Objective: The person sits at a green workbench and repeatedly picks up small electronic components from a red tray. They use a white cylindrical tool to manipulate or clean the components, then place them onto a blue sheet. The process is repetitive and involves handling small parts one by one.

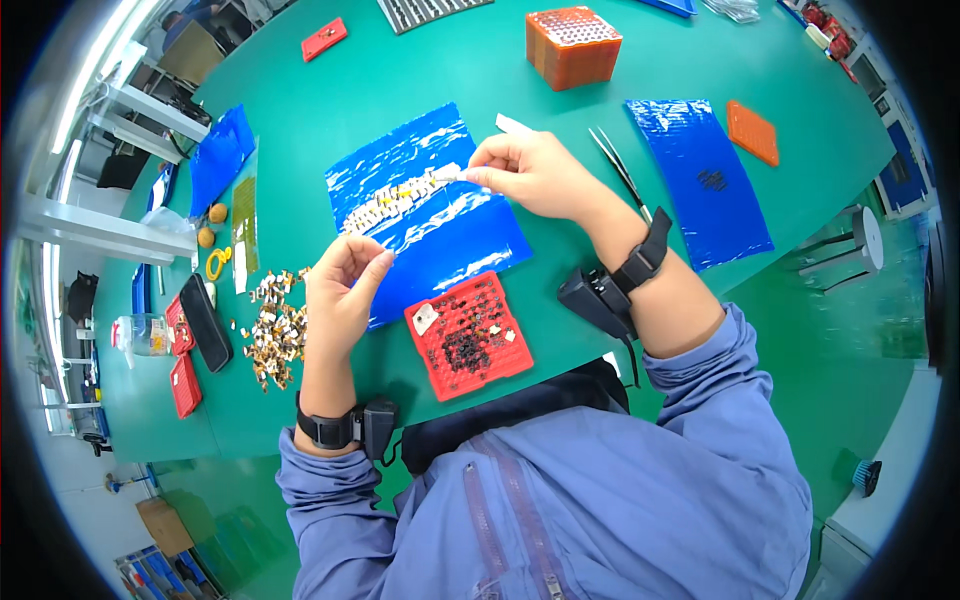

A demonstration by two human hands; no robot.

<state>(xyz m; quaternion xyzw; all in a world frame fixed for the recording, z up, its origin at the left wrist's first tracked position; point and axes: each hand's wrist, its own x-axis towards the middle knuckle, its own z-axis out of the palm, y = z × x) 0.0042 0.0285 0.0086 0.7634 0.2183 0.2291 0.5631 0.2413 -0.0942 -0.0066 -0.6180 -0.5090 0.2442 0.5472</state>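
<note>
A blue plastic sheet (465,235) lies on the green table with a slanting row of small white and yellowish pieces (392,204) on it. My right hand (525,172) is over the sheet's right side, thumb and forefinger pinched at the row's far right end; what they hold is too small to make out. Above the sheet's near left edge, my left hand (340,290) is closed, thumb and forefinger tips together; anything between them cannot be made out. Just below the sheet sits a red tray (510,368) with many small black parts and a few white bits.
Small gold-and-white pieces (275,330) lie heaped left of my left hand, beside a black phone (205,322). Tweezers (620,168) and a second blue sheet (735,225) with dark bits are at right. A stack of orange trays (572,60) stands at the back.
</note>
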